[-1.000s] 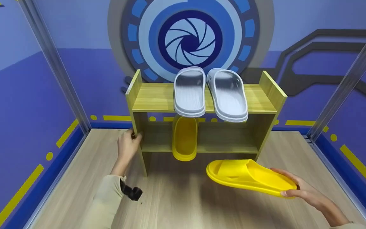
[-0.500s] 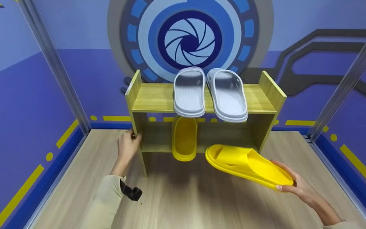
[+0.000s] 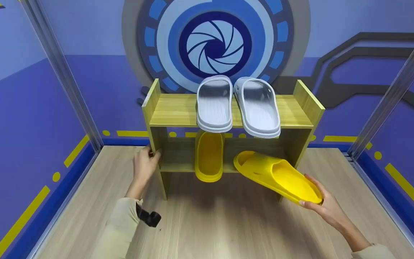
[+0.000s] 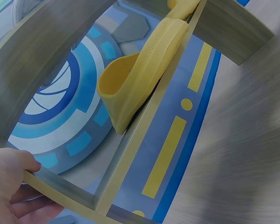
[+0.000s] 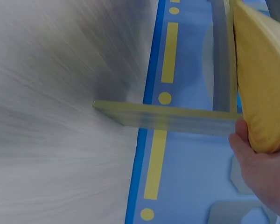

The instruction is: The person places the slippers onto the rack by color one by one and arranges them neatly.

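Note:
A two-tier wooden shoe rack (image 3: 174,109) stands in front of me. My left hand (image 3: 145,163) pinches the front edge of its left side panel, thumb inside and fingers outside in the left wrist view. By the heel end, my right hand (image 3: 327,208) holds a yellow slipper (image 3: 282,176), tilted with its toe up at the lower shelf (image 3: 178,168), right of centre. Whether that toe touches the shelf I cannot tell. Another yellow slipper (image 3: 208,158) lies on the lower shelf, heel towards me and jutting past the front edge. Its strap end is hidden under the upper shelf.
Two grey slippers (image 3: 215,104) sit side by side on the upper shelf, heels overhanging the front. The rack's right side panel (image 3: 302,144) stands close to the held slipper. A wooden tabletop (image 3: 207,230) lies below, with blue walls and metal posts (image 3: 394,90) around it.
My right hand has carried the yellow slipper up, forward and slightly left, bringing its toe to the lower shelf. The left hand, the rack and the other slippers stay put.

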A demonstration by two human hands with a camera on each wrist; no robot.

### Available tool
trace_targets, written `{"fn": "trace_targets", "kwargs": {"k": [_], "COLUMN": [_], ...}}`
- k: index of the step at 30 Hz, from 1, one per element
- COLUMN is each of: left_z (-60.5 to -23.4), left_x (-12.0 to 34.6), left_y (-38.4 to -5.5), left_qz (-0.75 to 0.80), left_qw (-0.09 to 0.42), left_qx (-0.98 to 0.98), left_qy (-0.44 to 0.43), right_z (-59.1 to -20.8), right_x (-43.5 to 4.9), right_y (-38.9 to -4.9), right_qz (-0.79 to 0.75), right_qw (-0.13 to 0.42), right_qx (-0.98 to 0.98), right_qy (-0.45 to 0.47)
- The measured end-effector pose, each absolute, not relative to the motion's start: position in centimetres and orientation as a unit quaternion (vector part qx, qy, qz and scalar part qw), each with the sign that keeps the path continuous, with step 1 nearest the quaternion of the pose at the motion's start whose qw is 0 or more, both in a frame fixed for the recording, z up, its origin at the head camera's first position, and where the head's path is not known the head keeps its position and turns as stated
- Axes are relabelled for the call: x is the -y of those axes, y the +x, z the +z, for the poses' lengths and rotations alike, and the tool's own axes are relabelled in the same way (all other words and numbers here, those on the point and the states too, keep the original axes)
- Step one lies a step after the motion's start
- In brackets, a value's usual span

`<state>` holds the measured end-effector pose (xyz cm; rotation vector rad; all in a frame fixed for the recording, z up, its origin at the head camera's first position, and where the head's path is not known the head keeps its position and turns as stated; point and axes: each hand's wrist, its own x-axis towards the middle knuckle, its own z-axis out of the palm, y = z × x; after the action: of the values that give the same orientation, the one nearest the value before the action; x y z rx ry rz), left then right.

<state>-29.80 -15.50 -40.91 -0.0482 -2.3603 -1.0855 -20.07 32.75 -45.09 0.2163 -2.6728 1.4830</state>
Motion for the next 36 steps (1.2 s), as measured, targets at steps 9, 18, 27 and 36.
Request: {"fn": "trace_targets", "kwargs": {"k": [9, 18, 27, 36], "left_z": [-41.1, -41.0, -41.1, -41.0], "left_x": [15.5, 15.4, 15.3, 15.4], "left_y": [-29.8, -29.8, -29.7, -29.7], "left_qz": [-0.407, -0.407, -0.399, -0.399], "left_qw": [0.265, 0.262, 0.272, 0.272], "left_qx": [0.874, 0.875, 0.876, 0.875], "left_qy": [-0.02, -0.017, -0.014, -0.015], "right_z": [-45.9, -46.6, -46.3, -46.5], "right_x": [-30.6, -27.6, -24.9, -22.8], "right_y": [-21.0, -21.8, -22.2, -22.6], "right_qz": [0.45, 0.462, 0.452, 0.427], "right_qw": [0.096, 0.161, 0.153, 0.163], "right_qx": [0.887, 0.872, 0.879, 0.889], "right_qy": [0.041, 0.01, 0.022, 0.041]}}
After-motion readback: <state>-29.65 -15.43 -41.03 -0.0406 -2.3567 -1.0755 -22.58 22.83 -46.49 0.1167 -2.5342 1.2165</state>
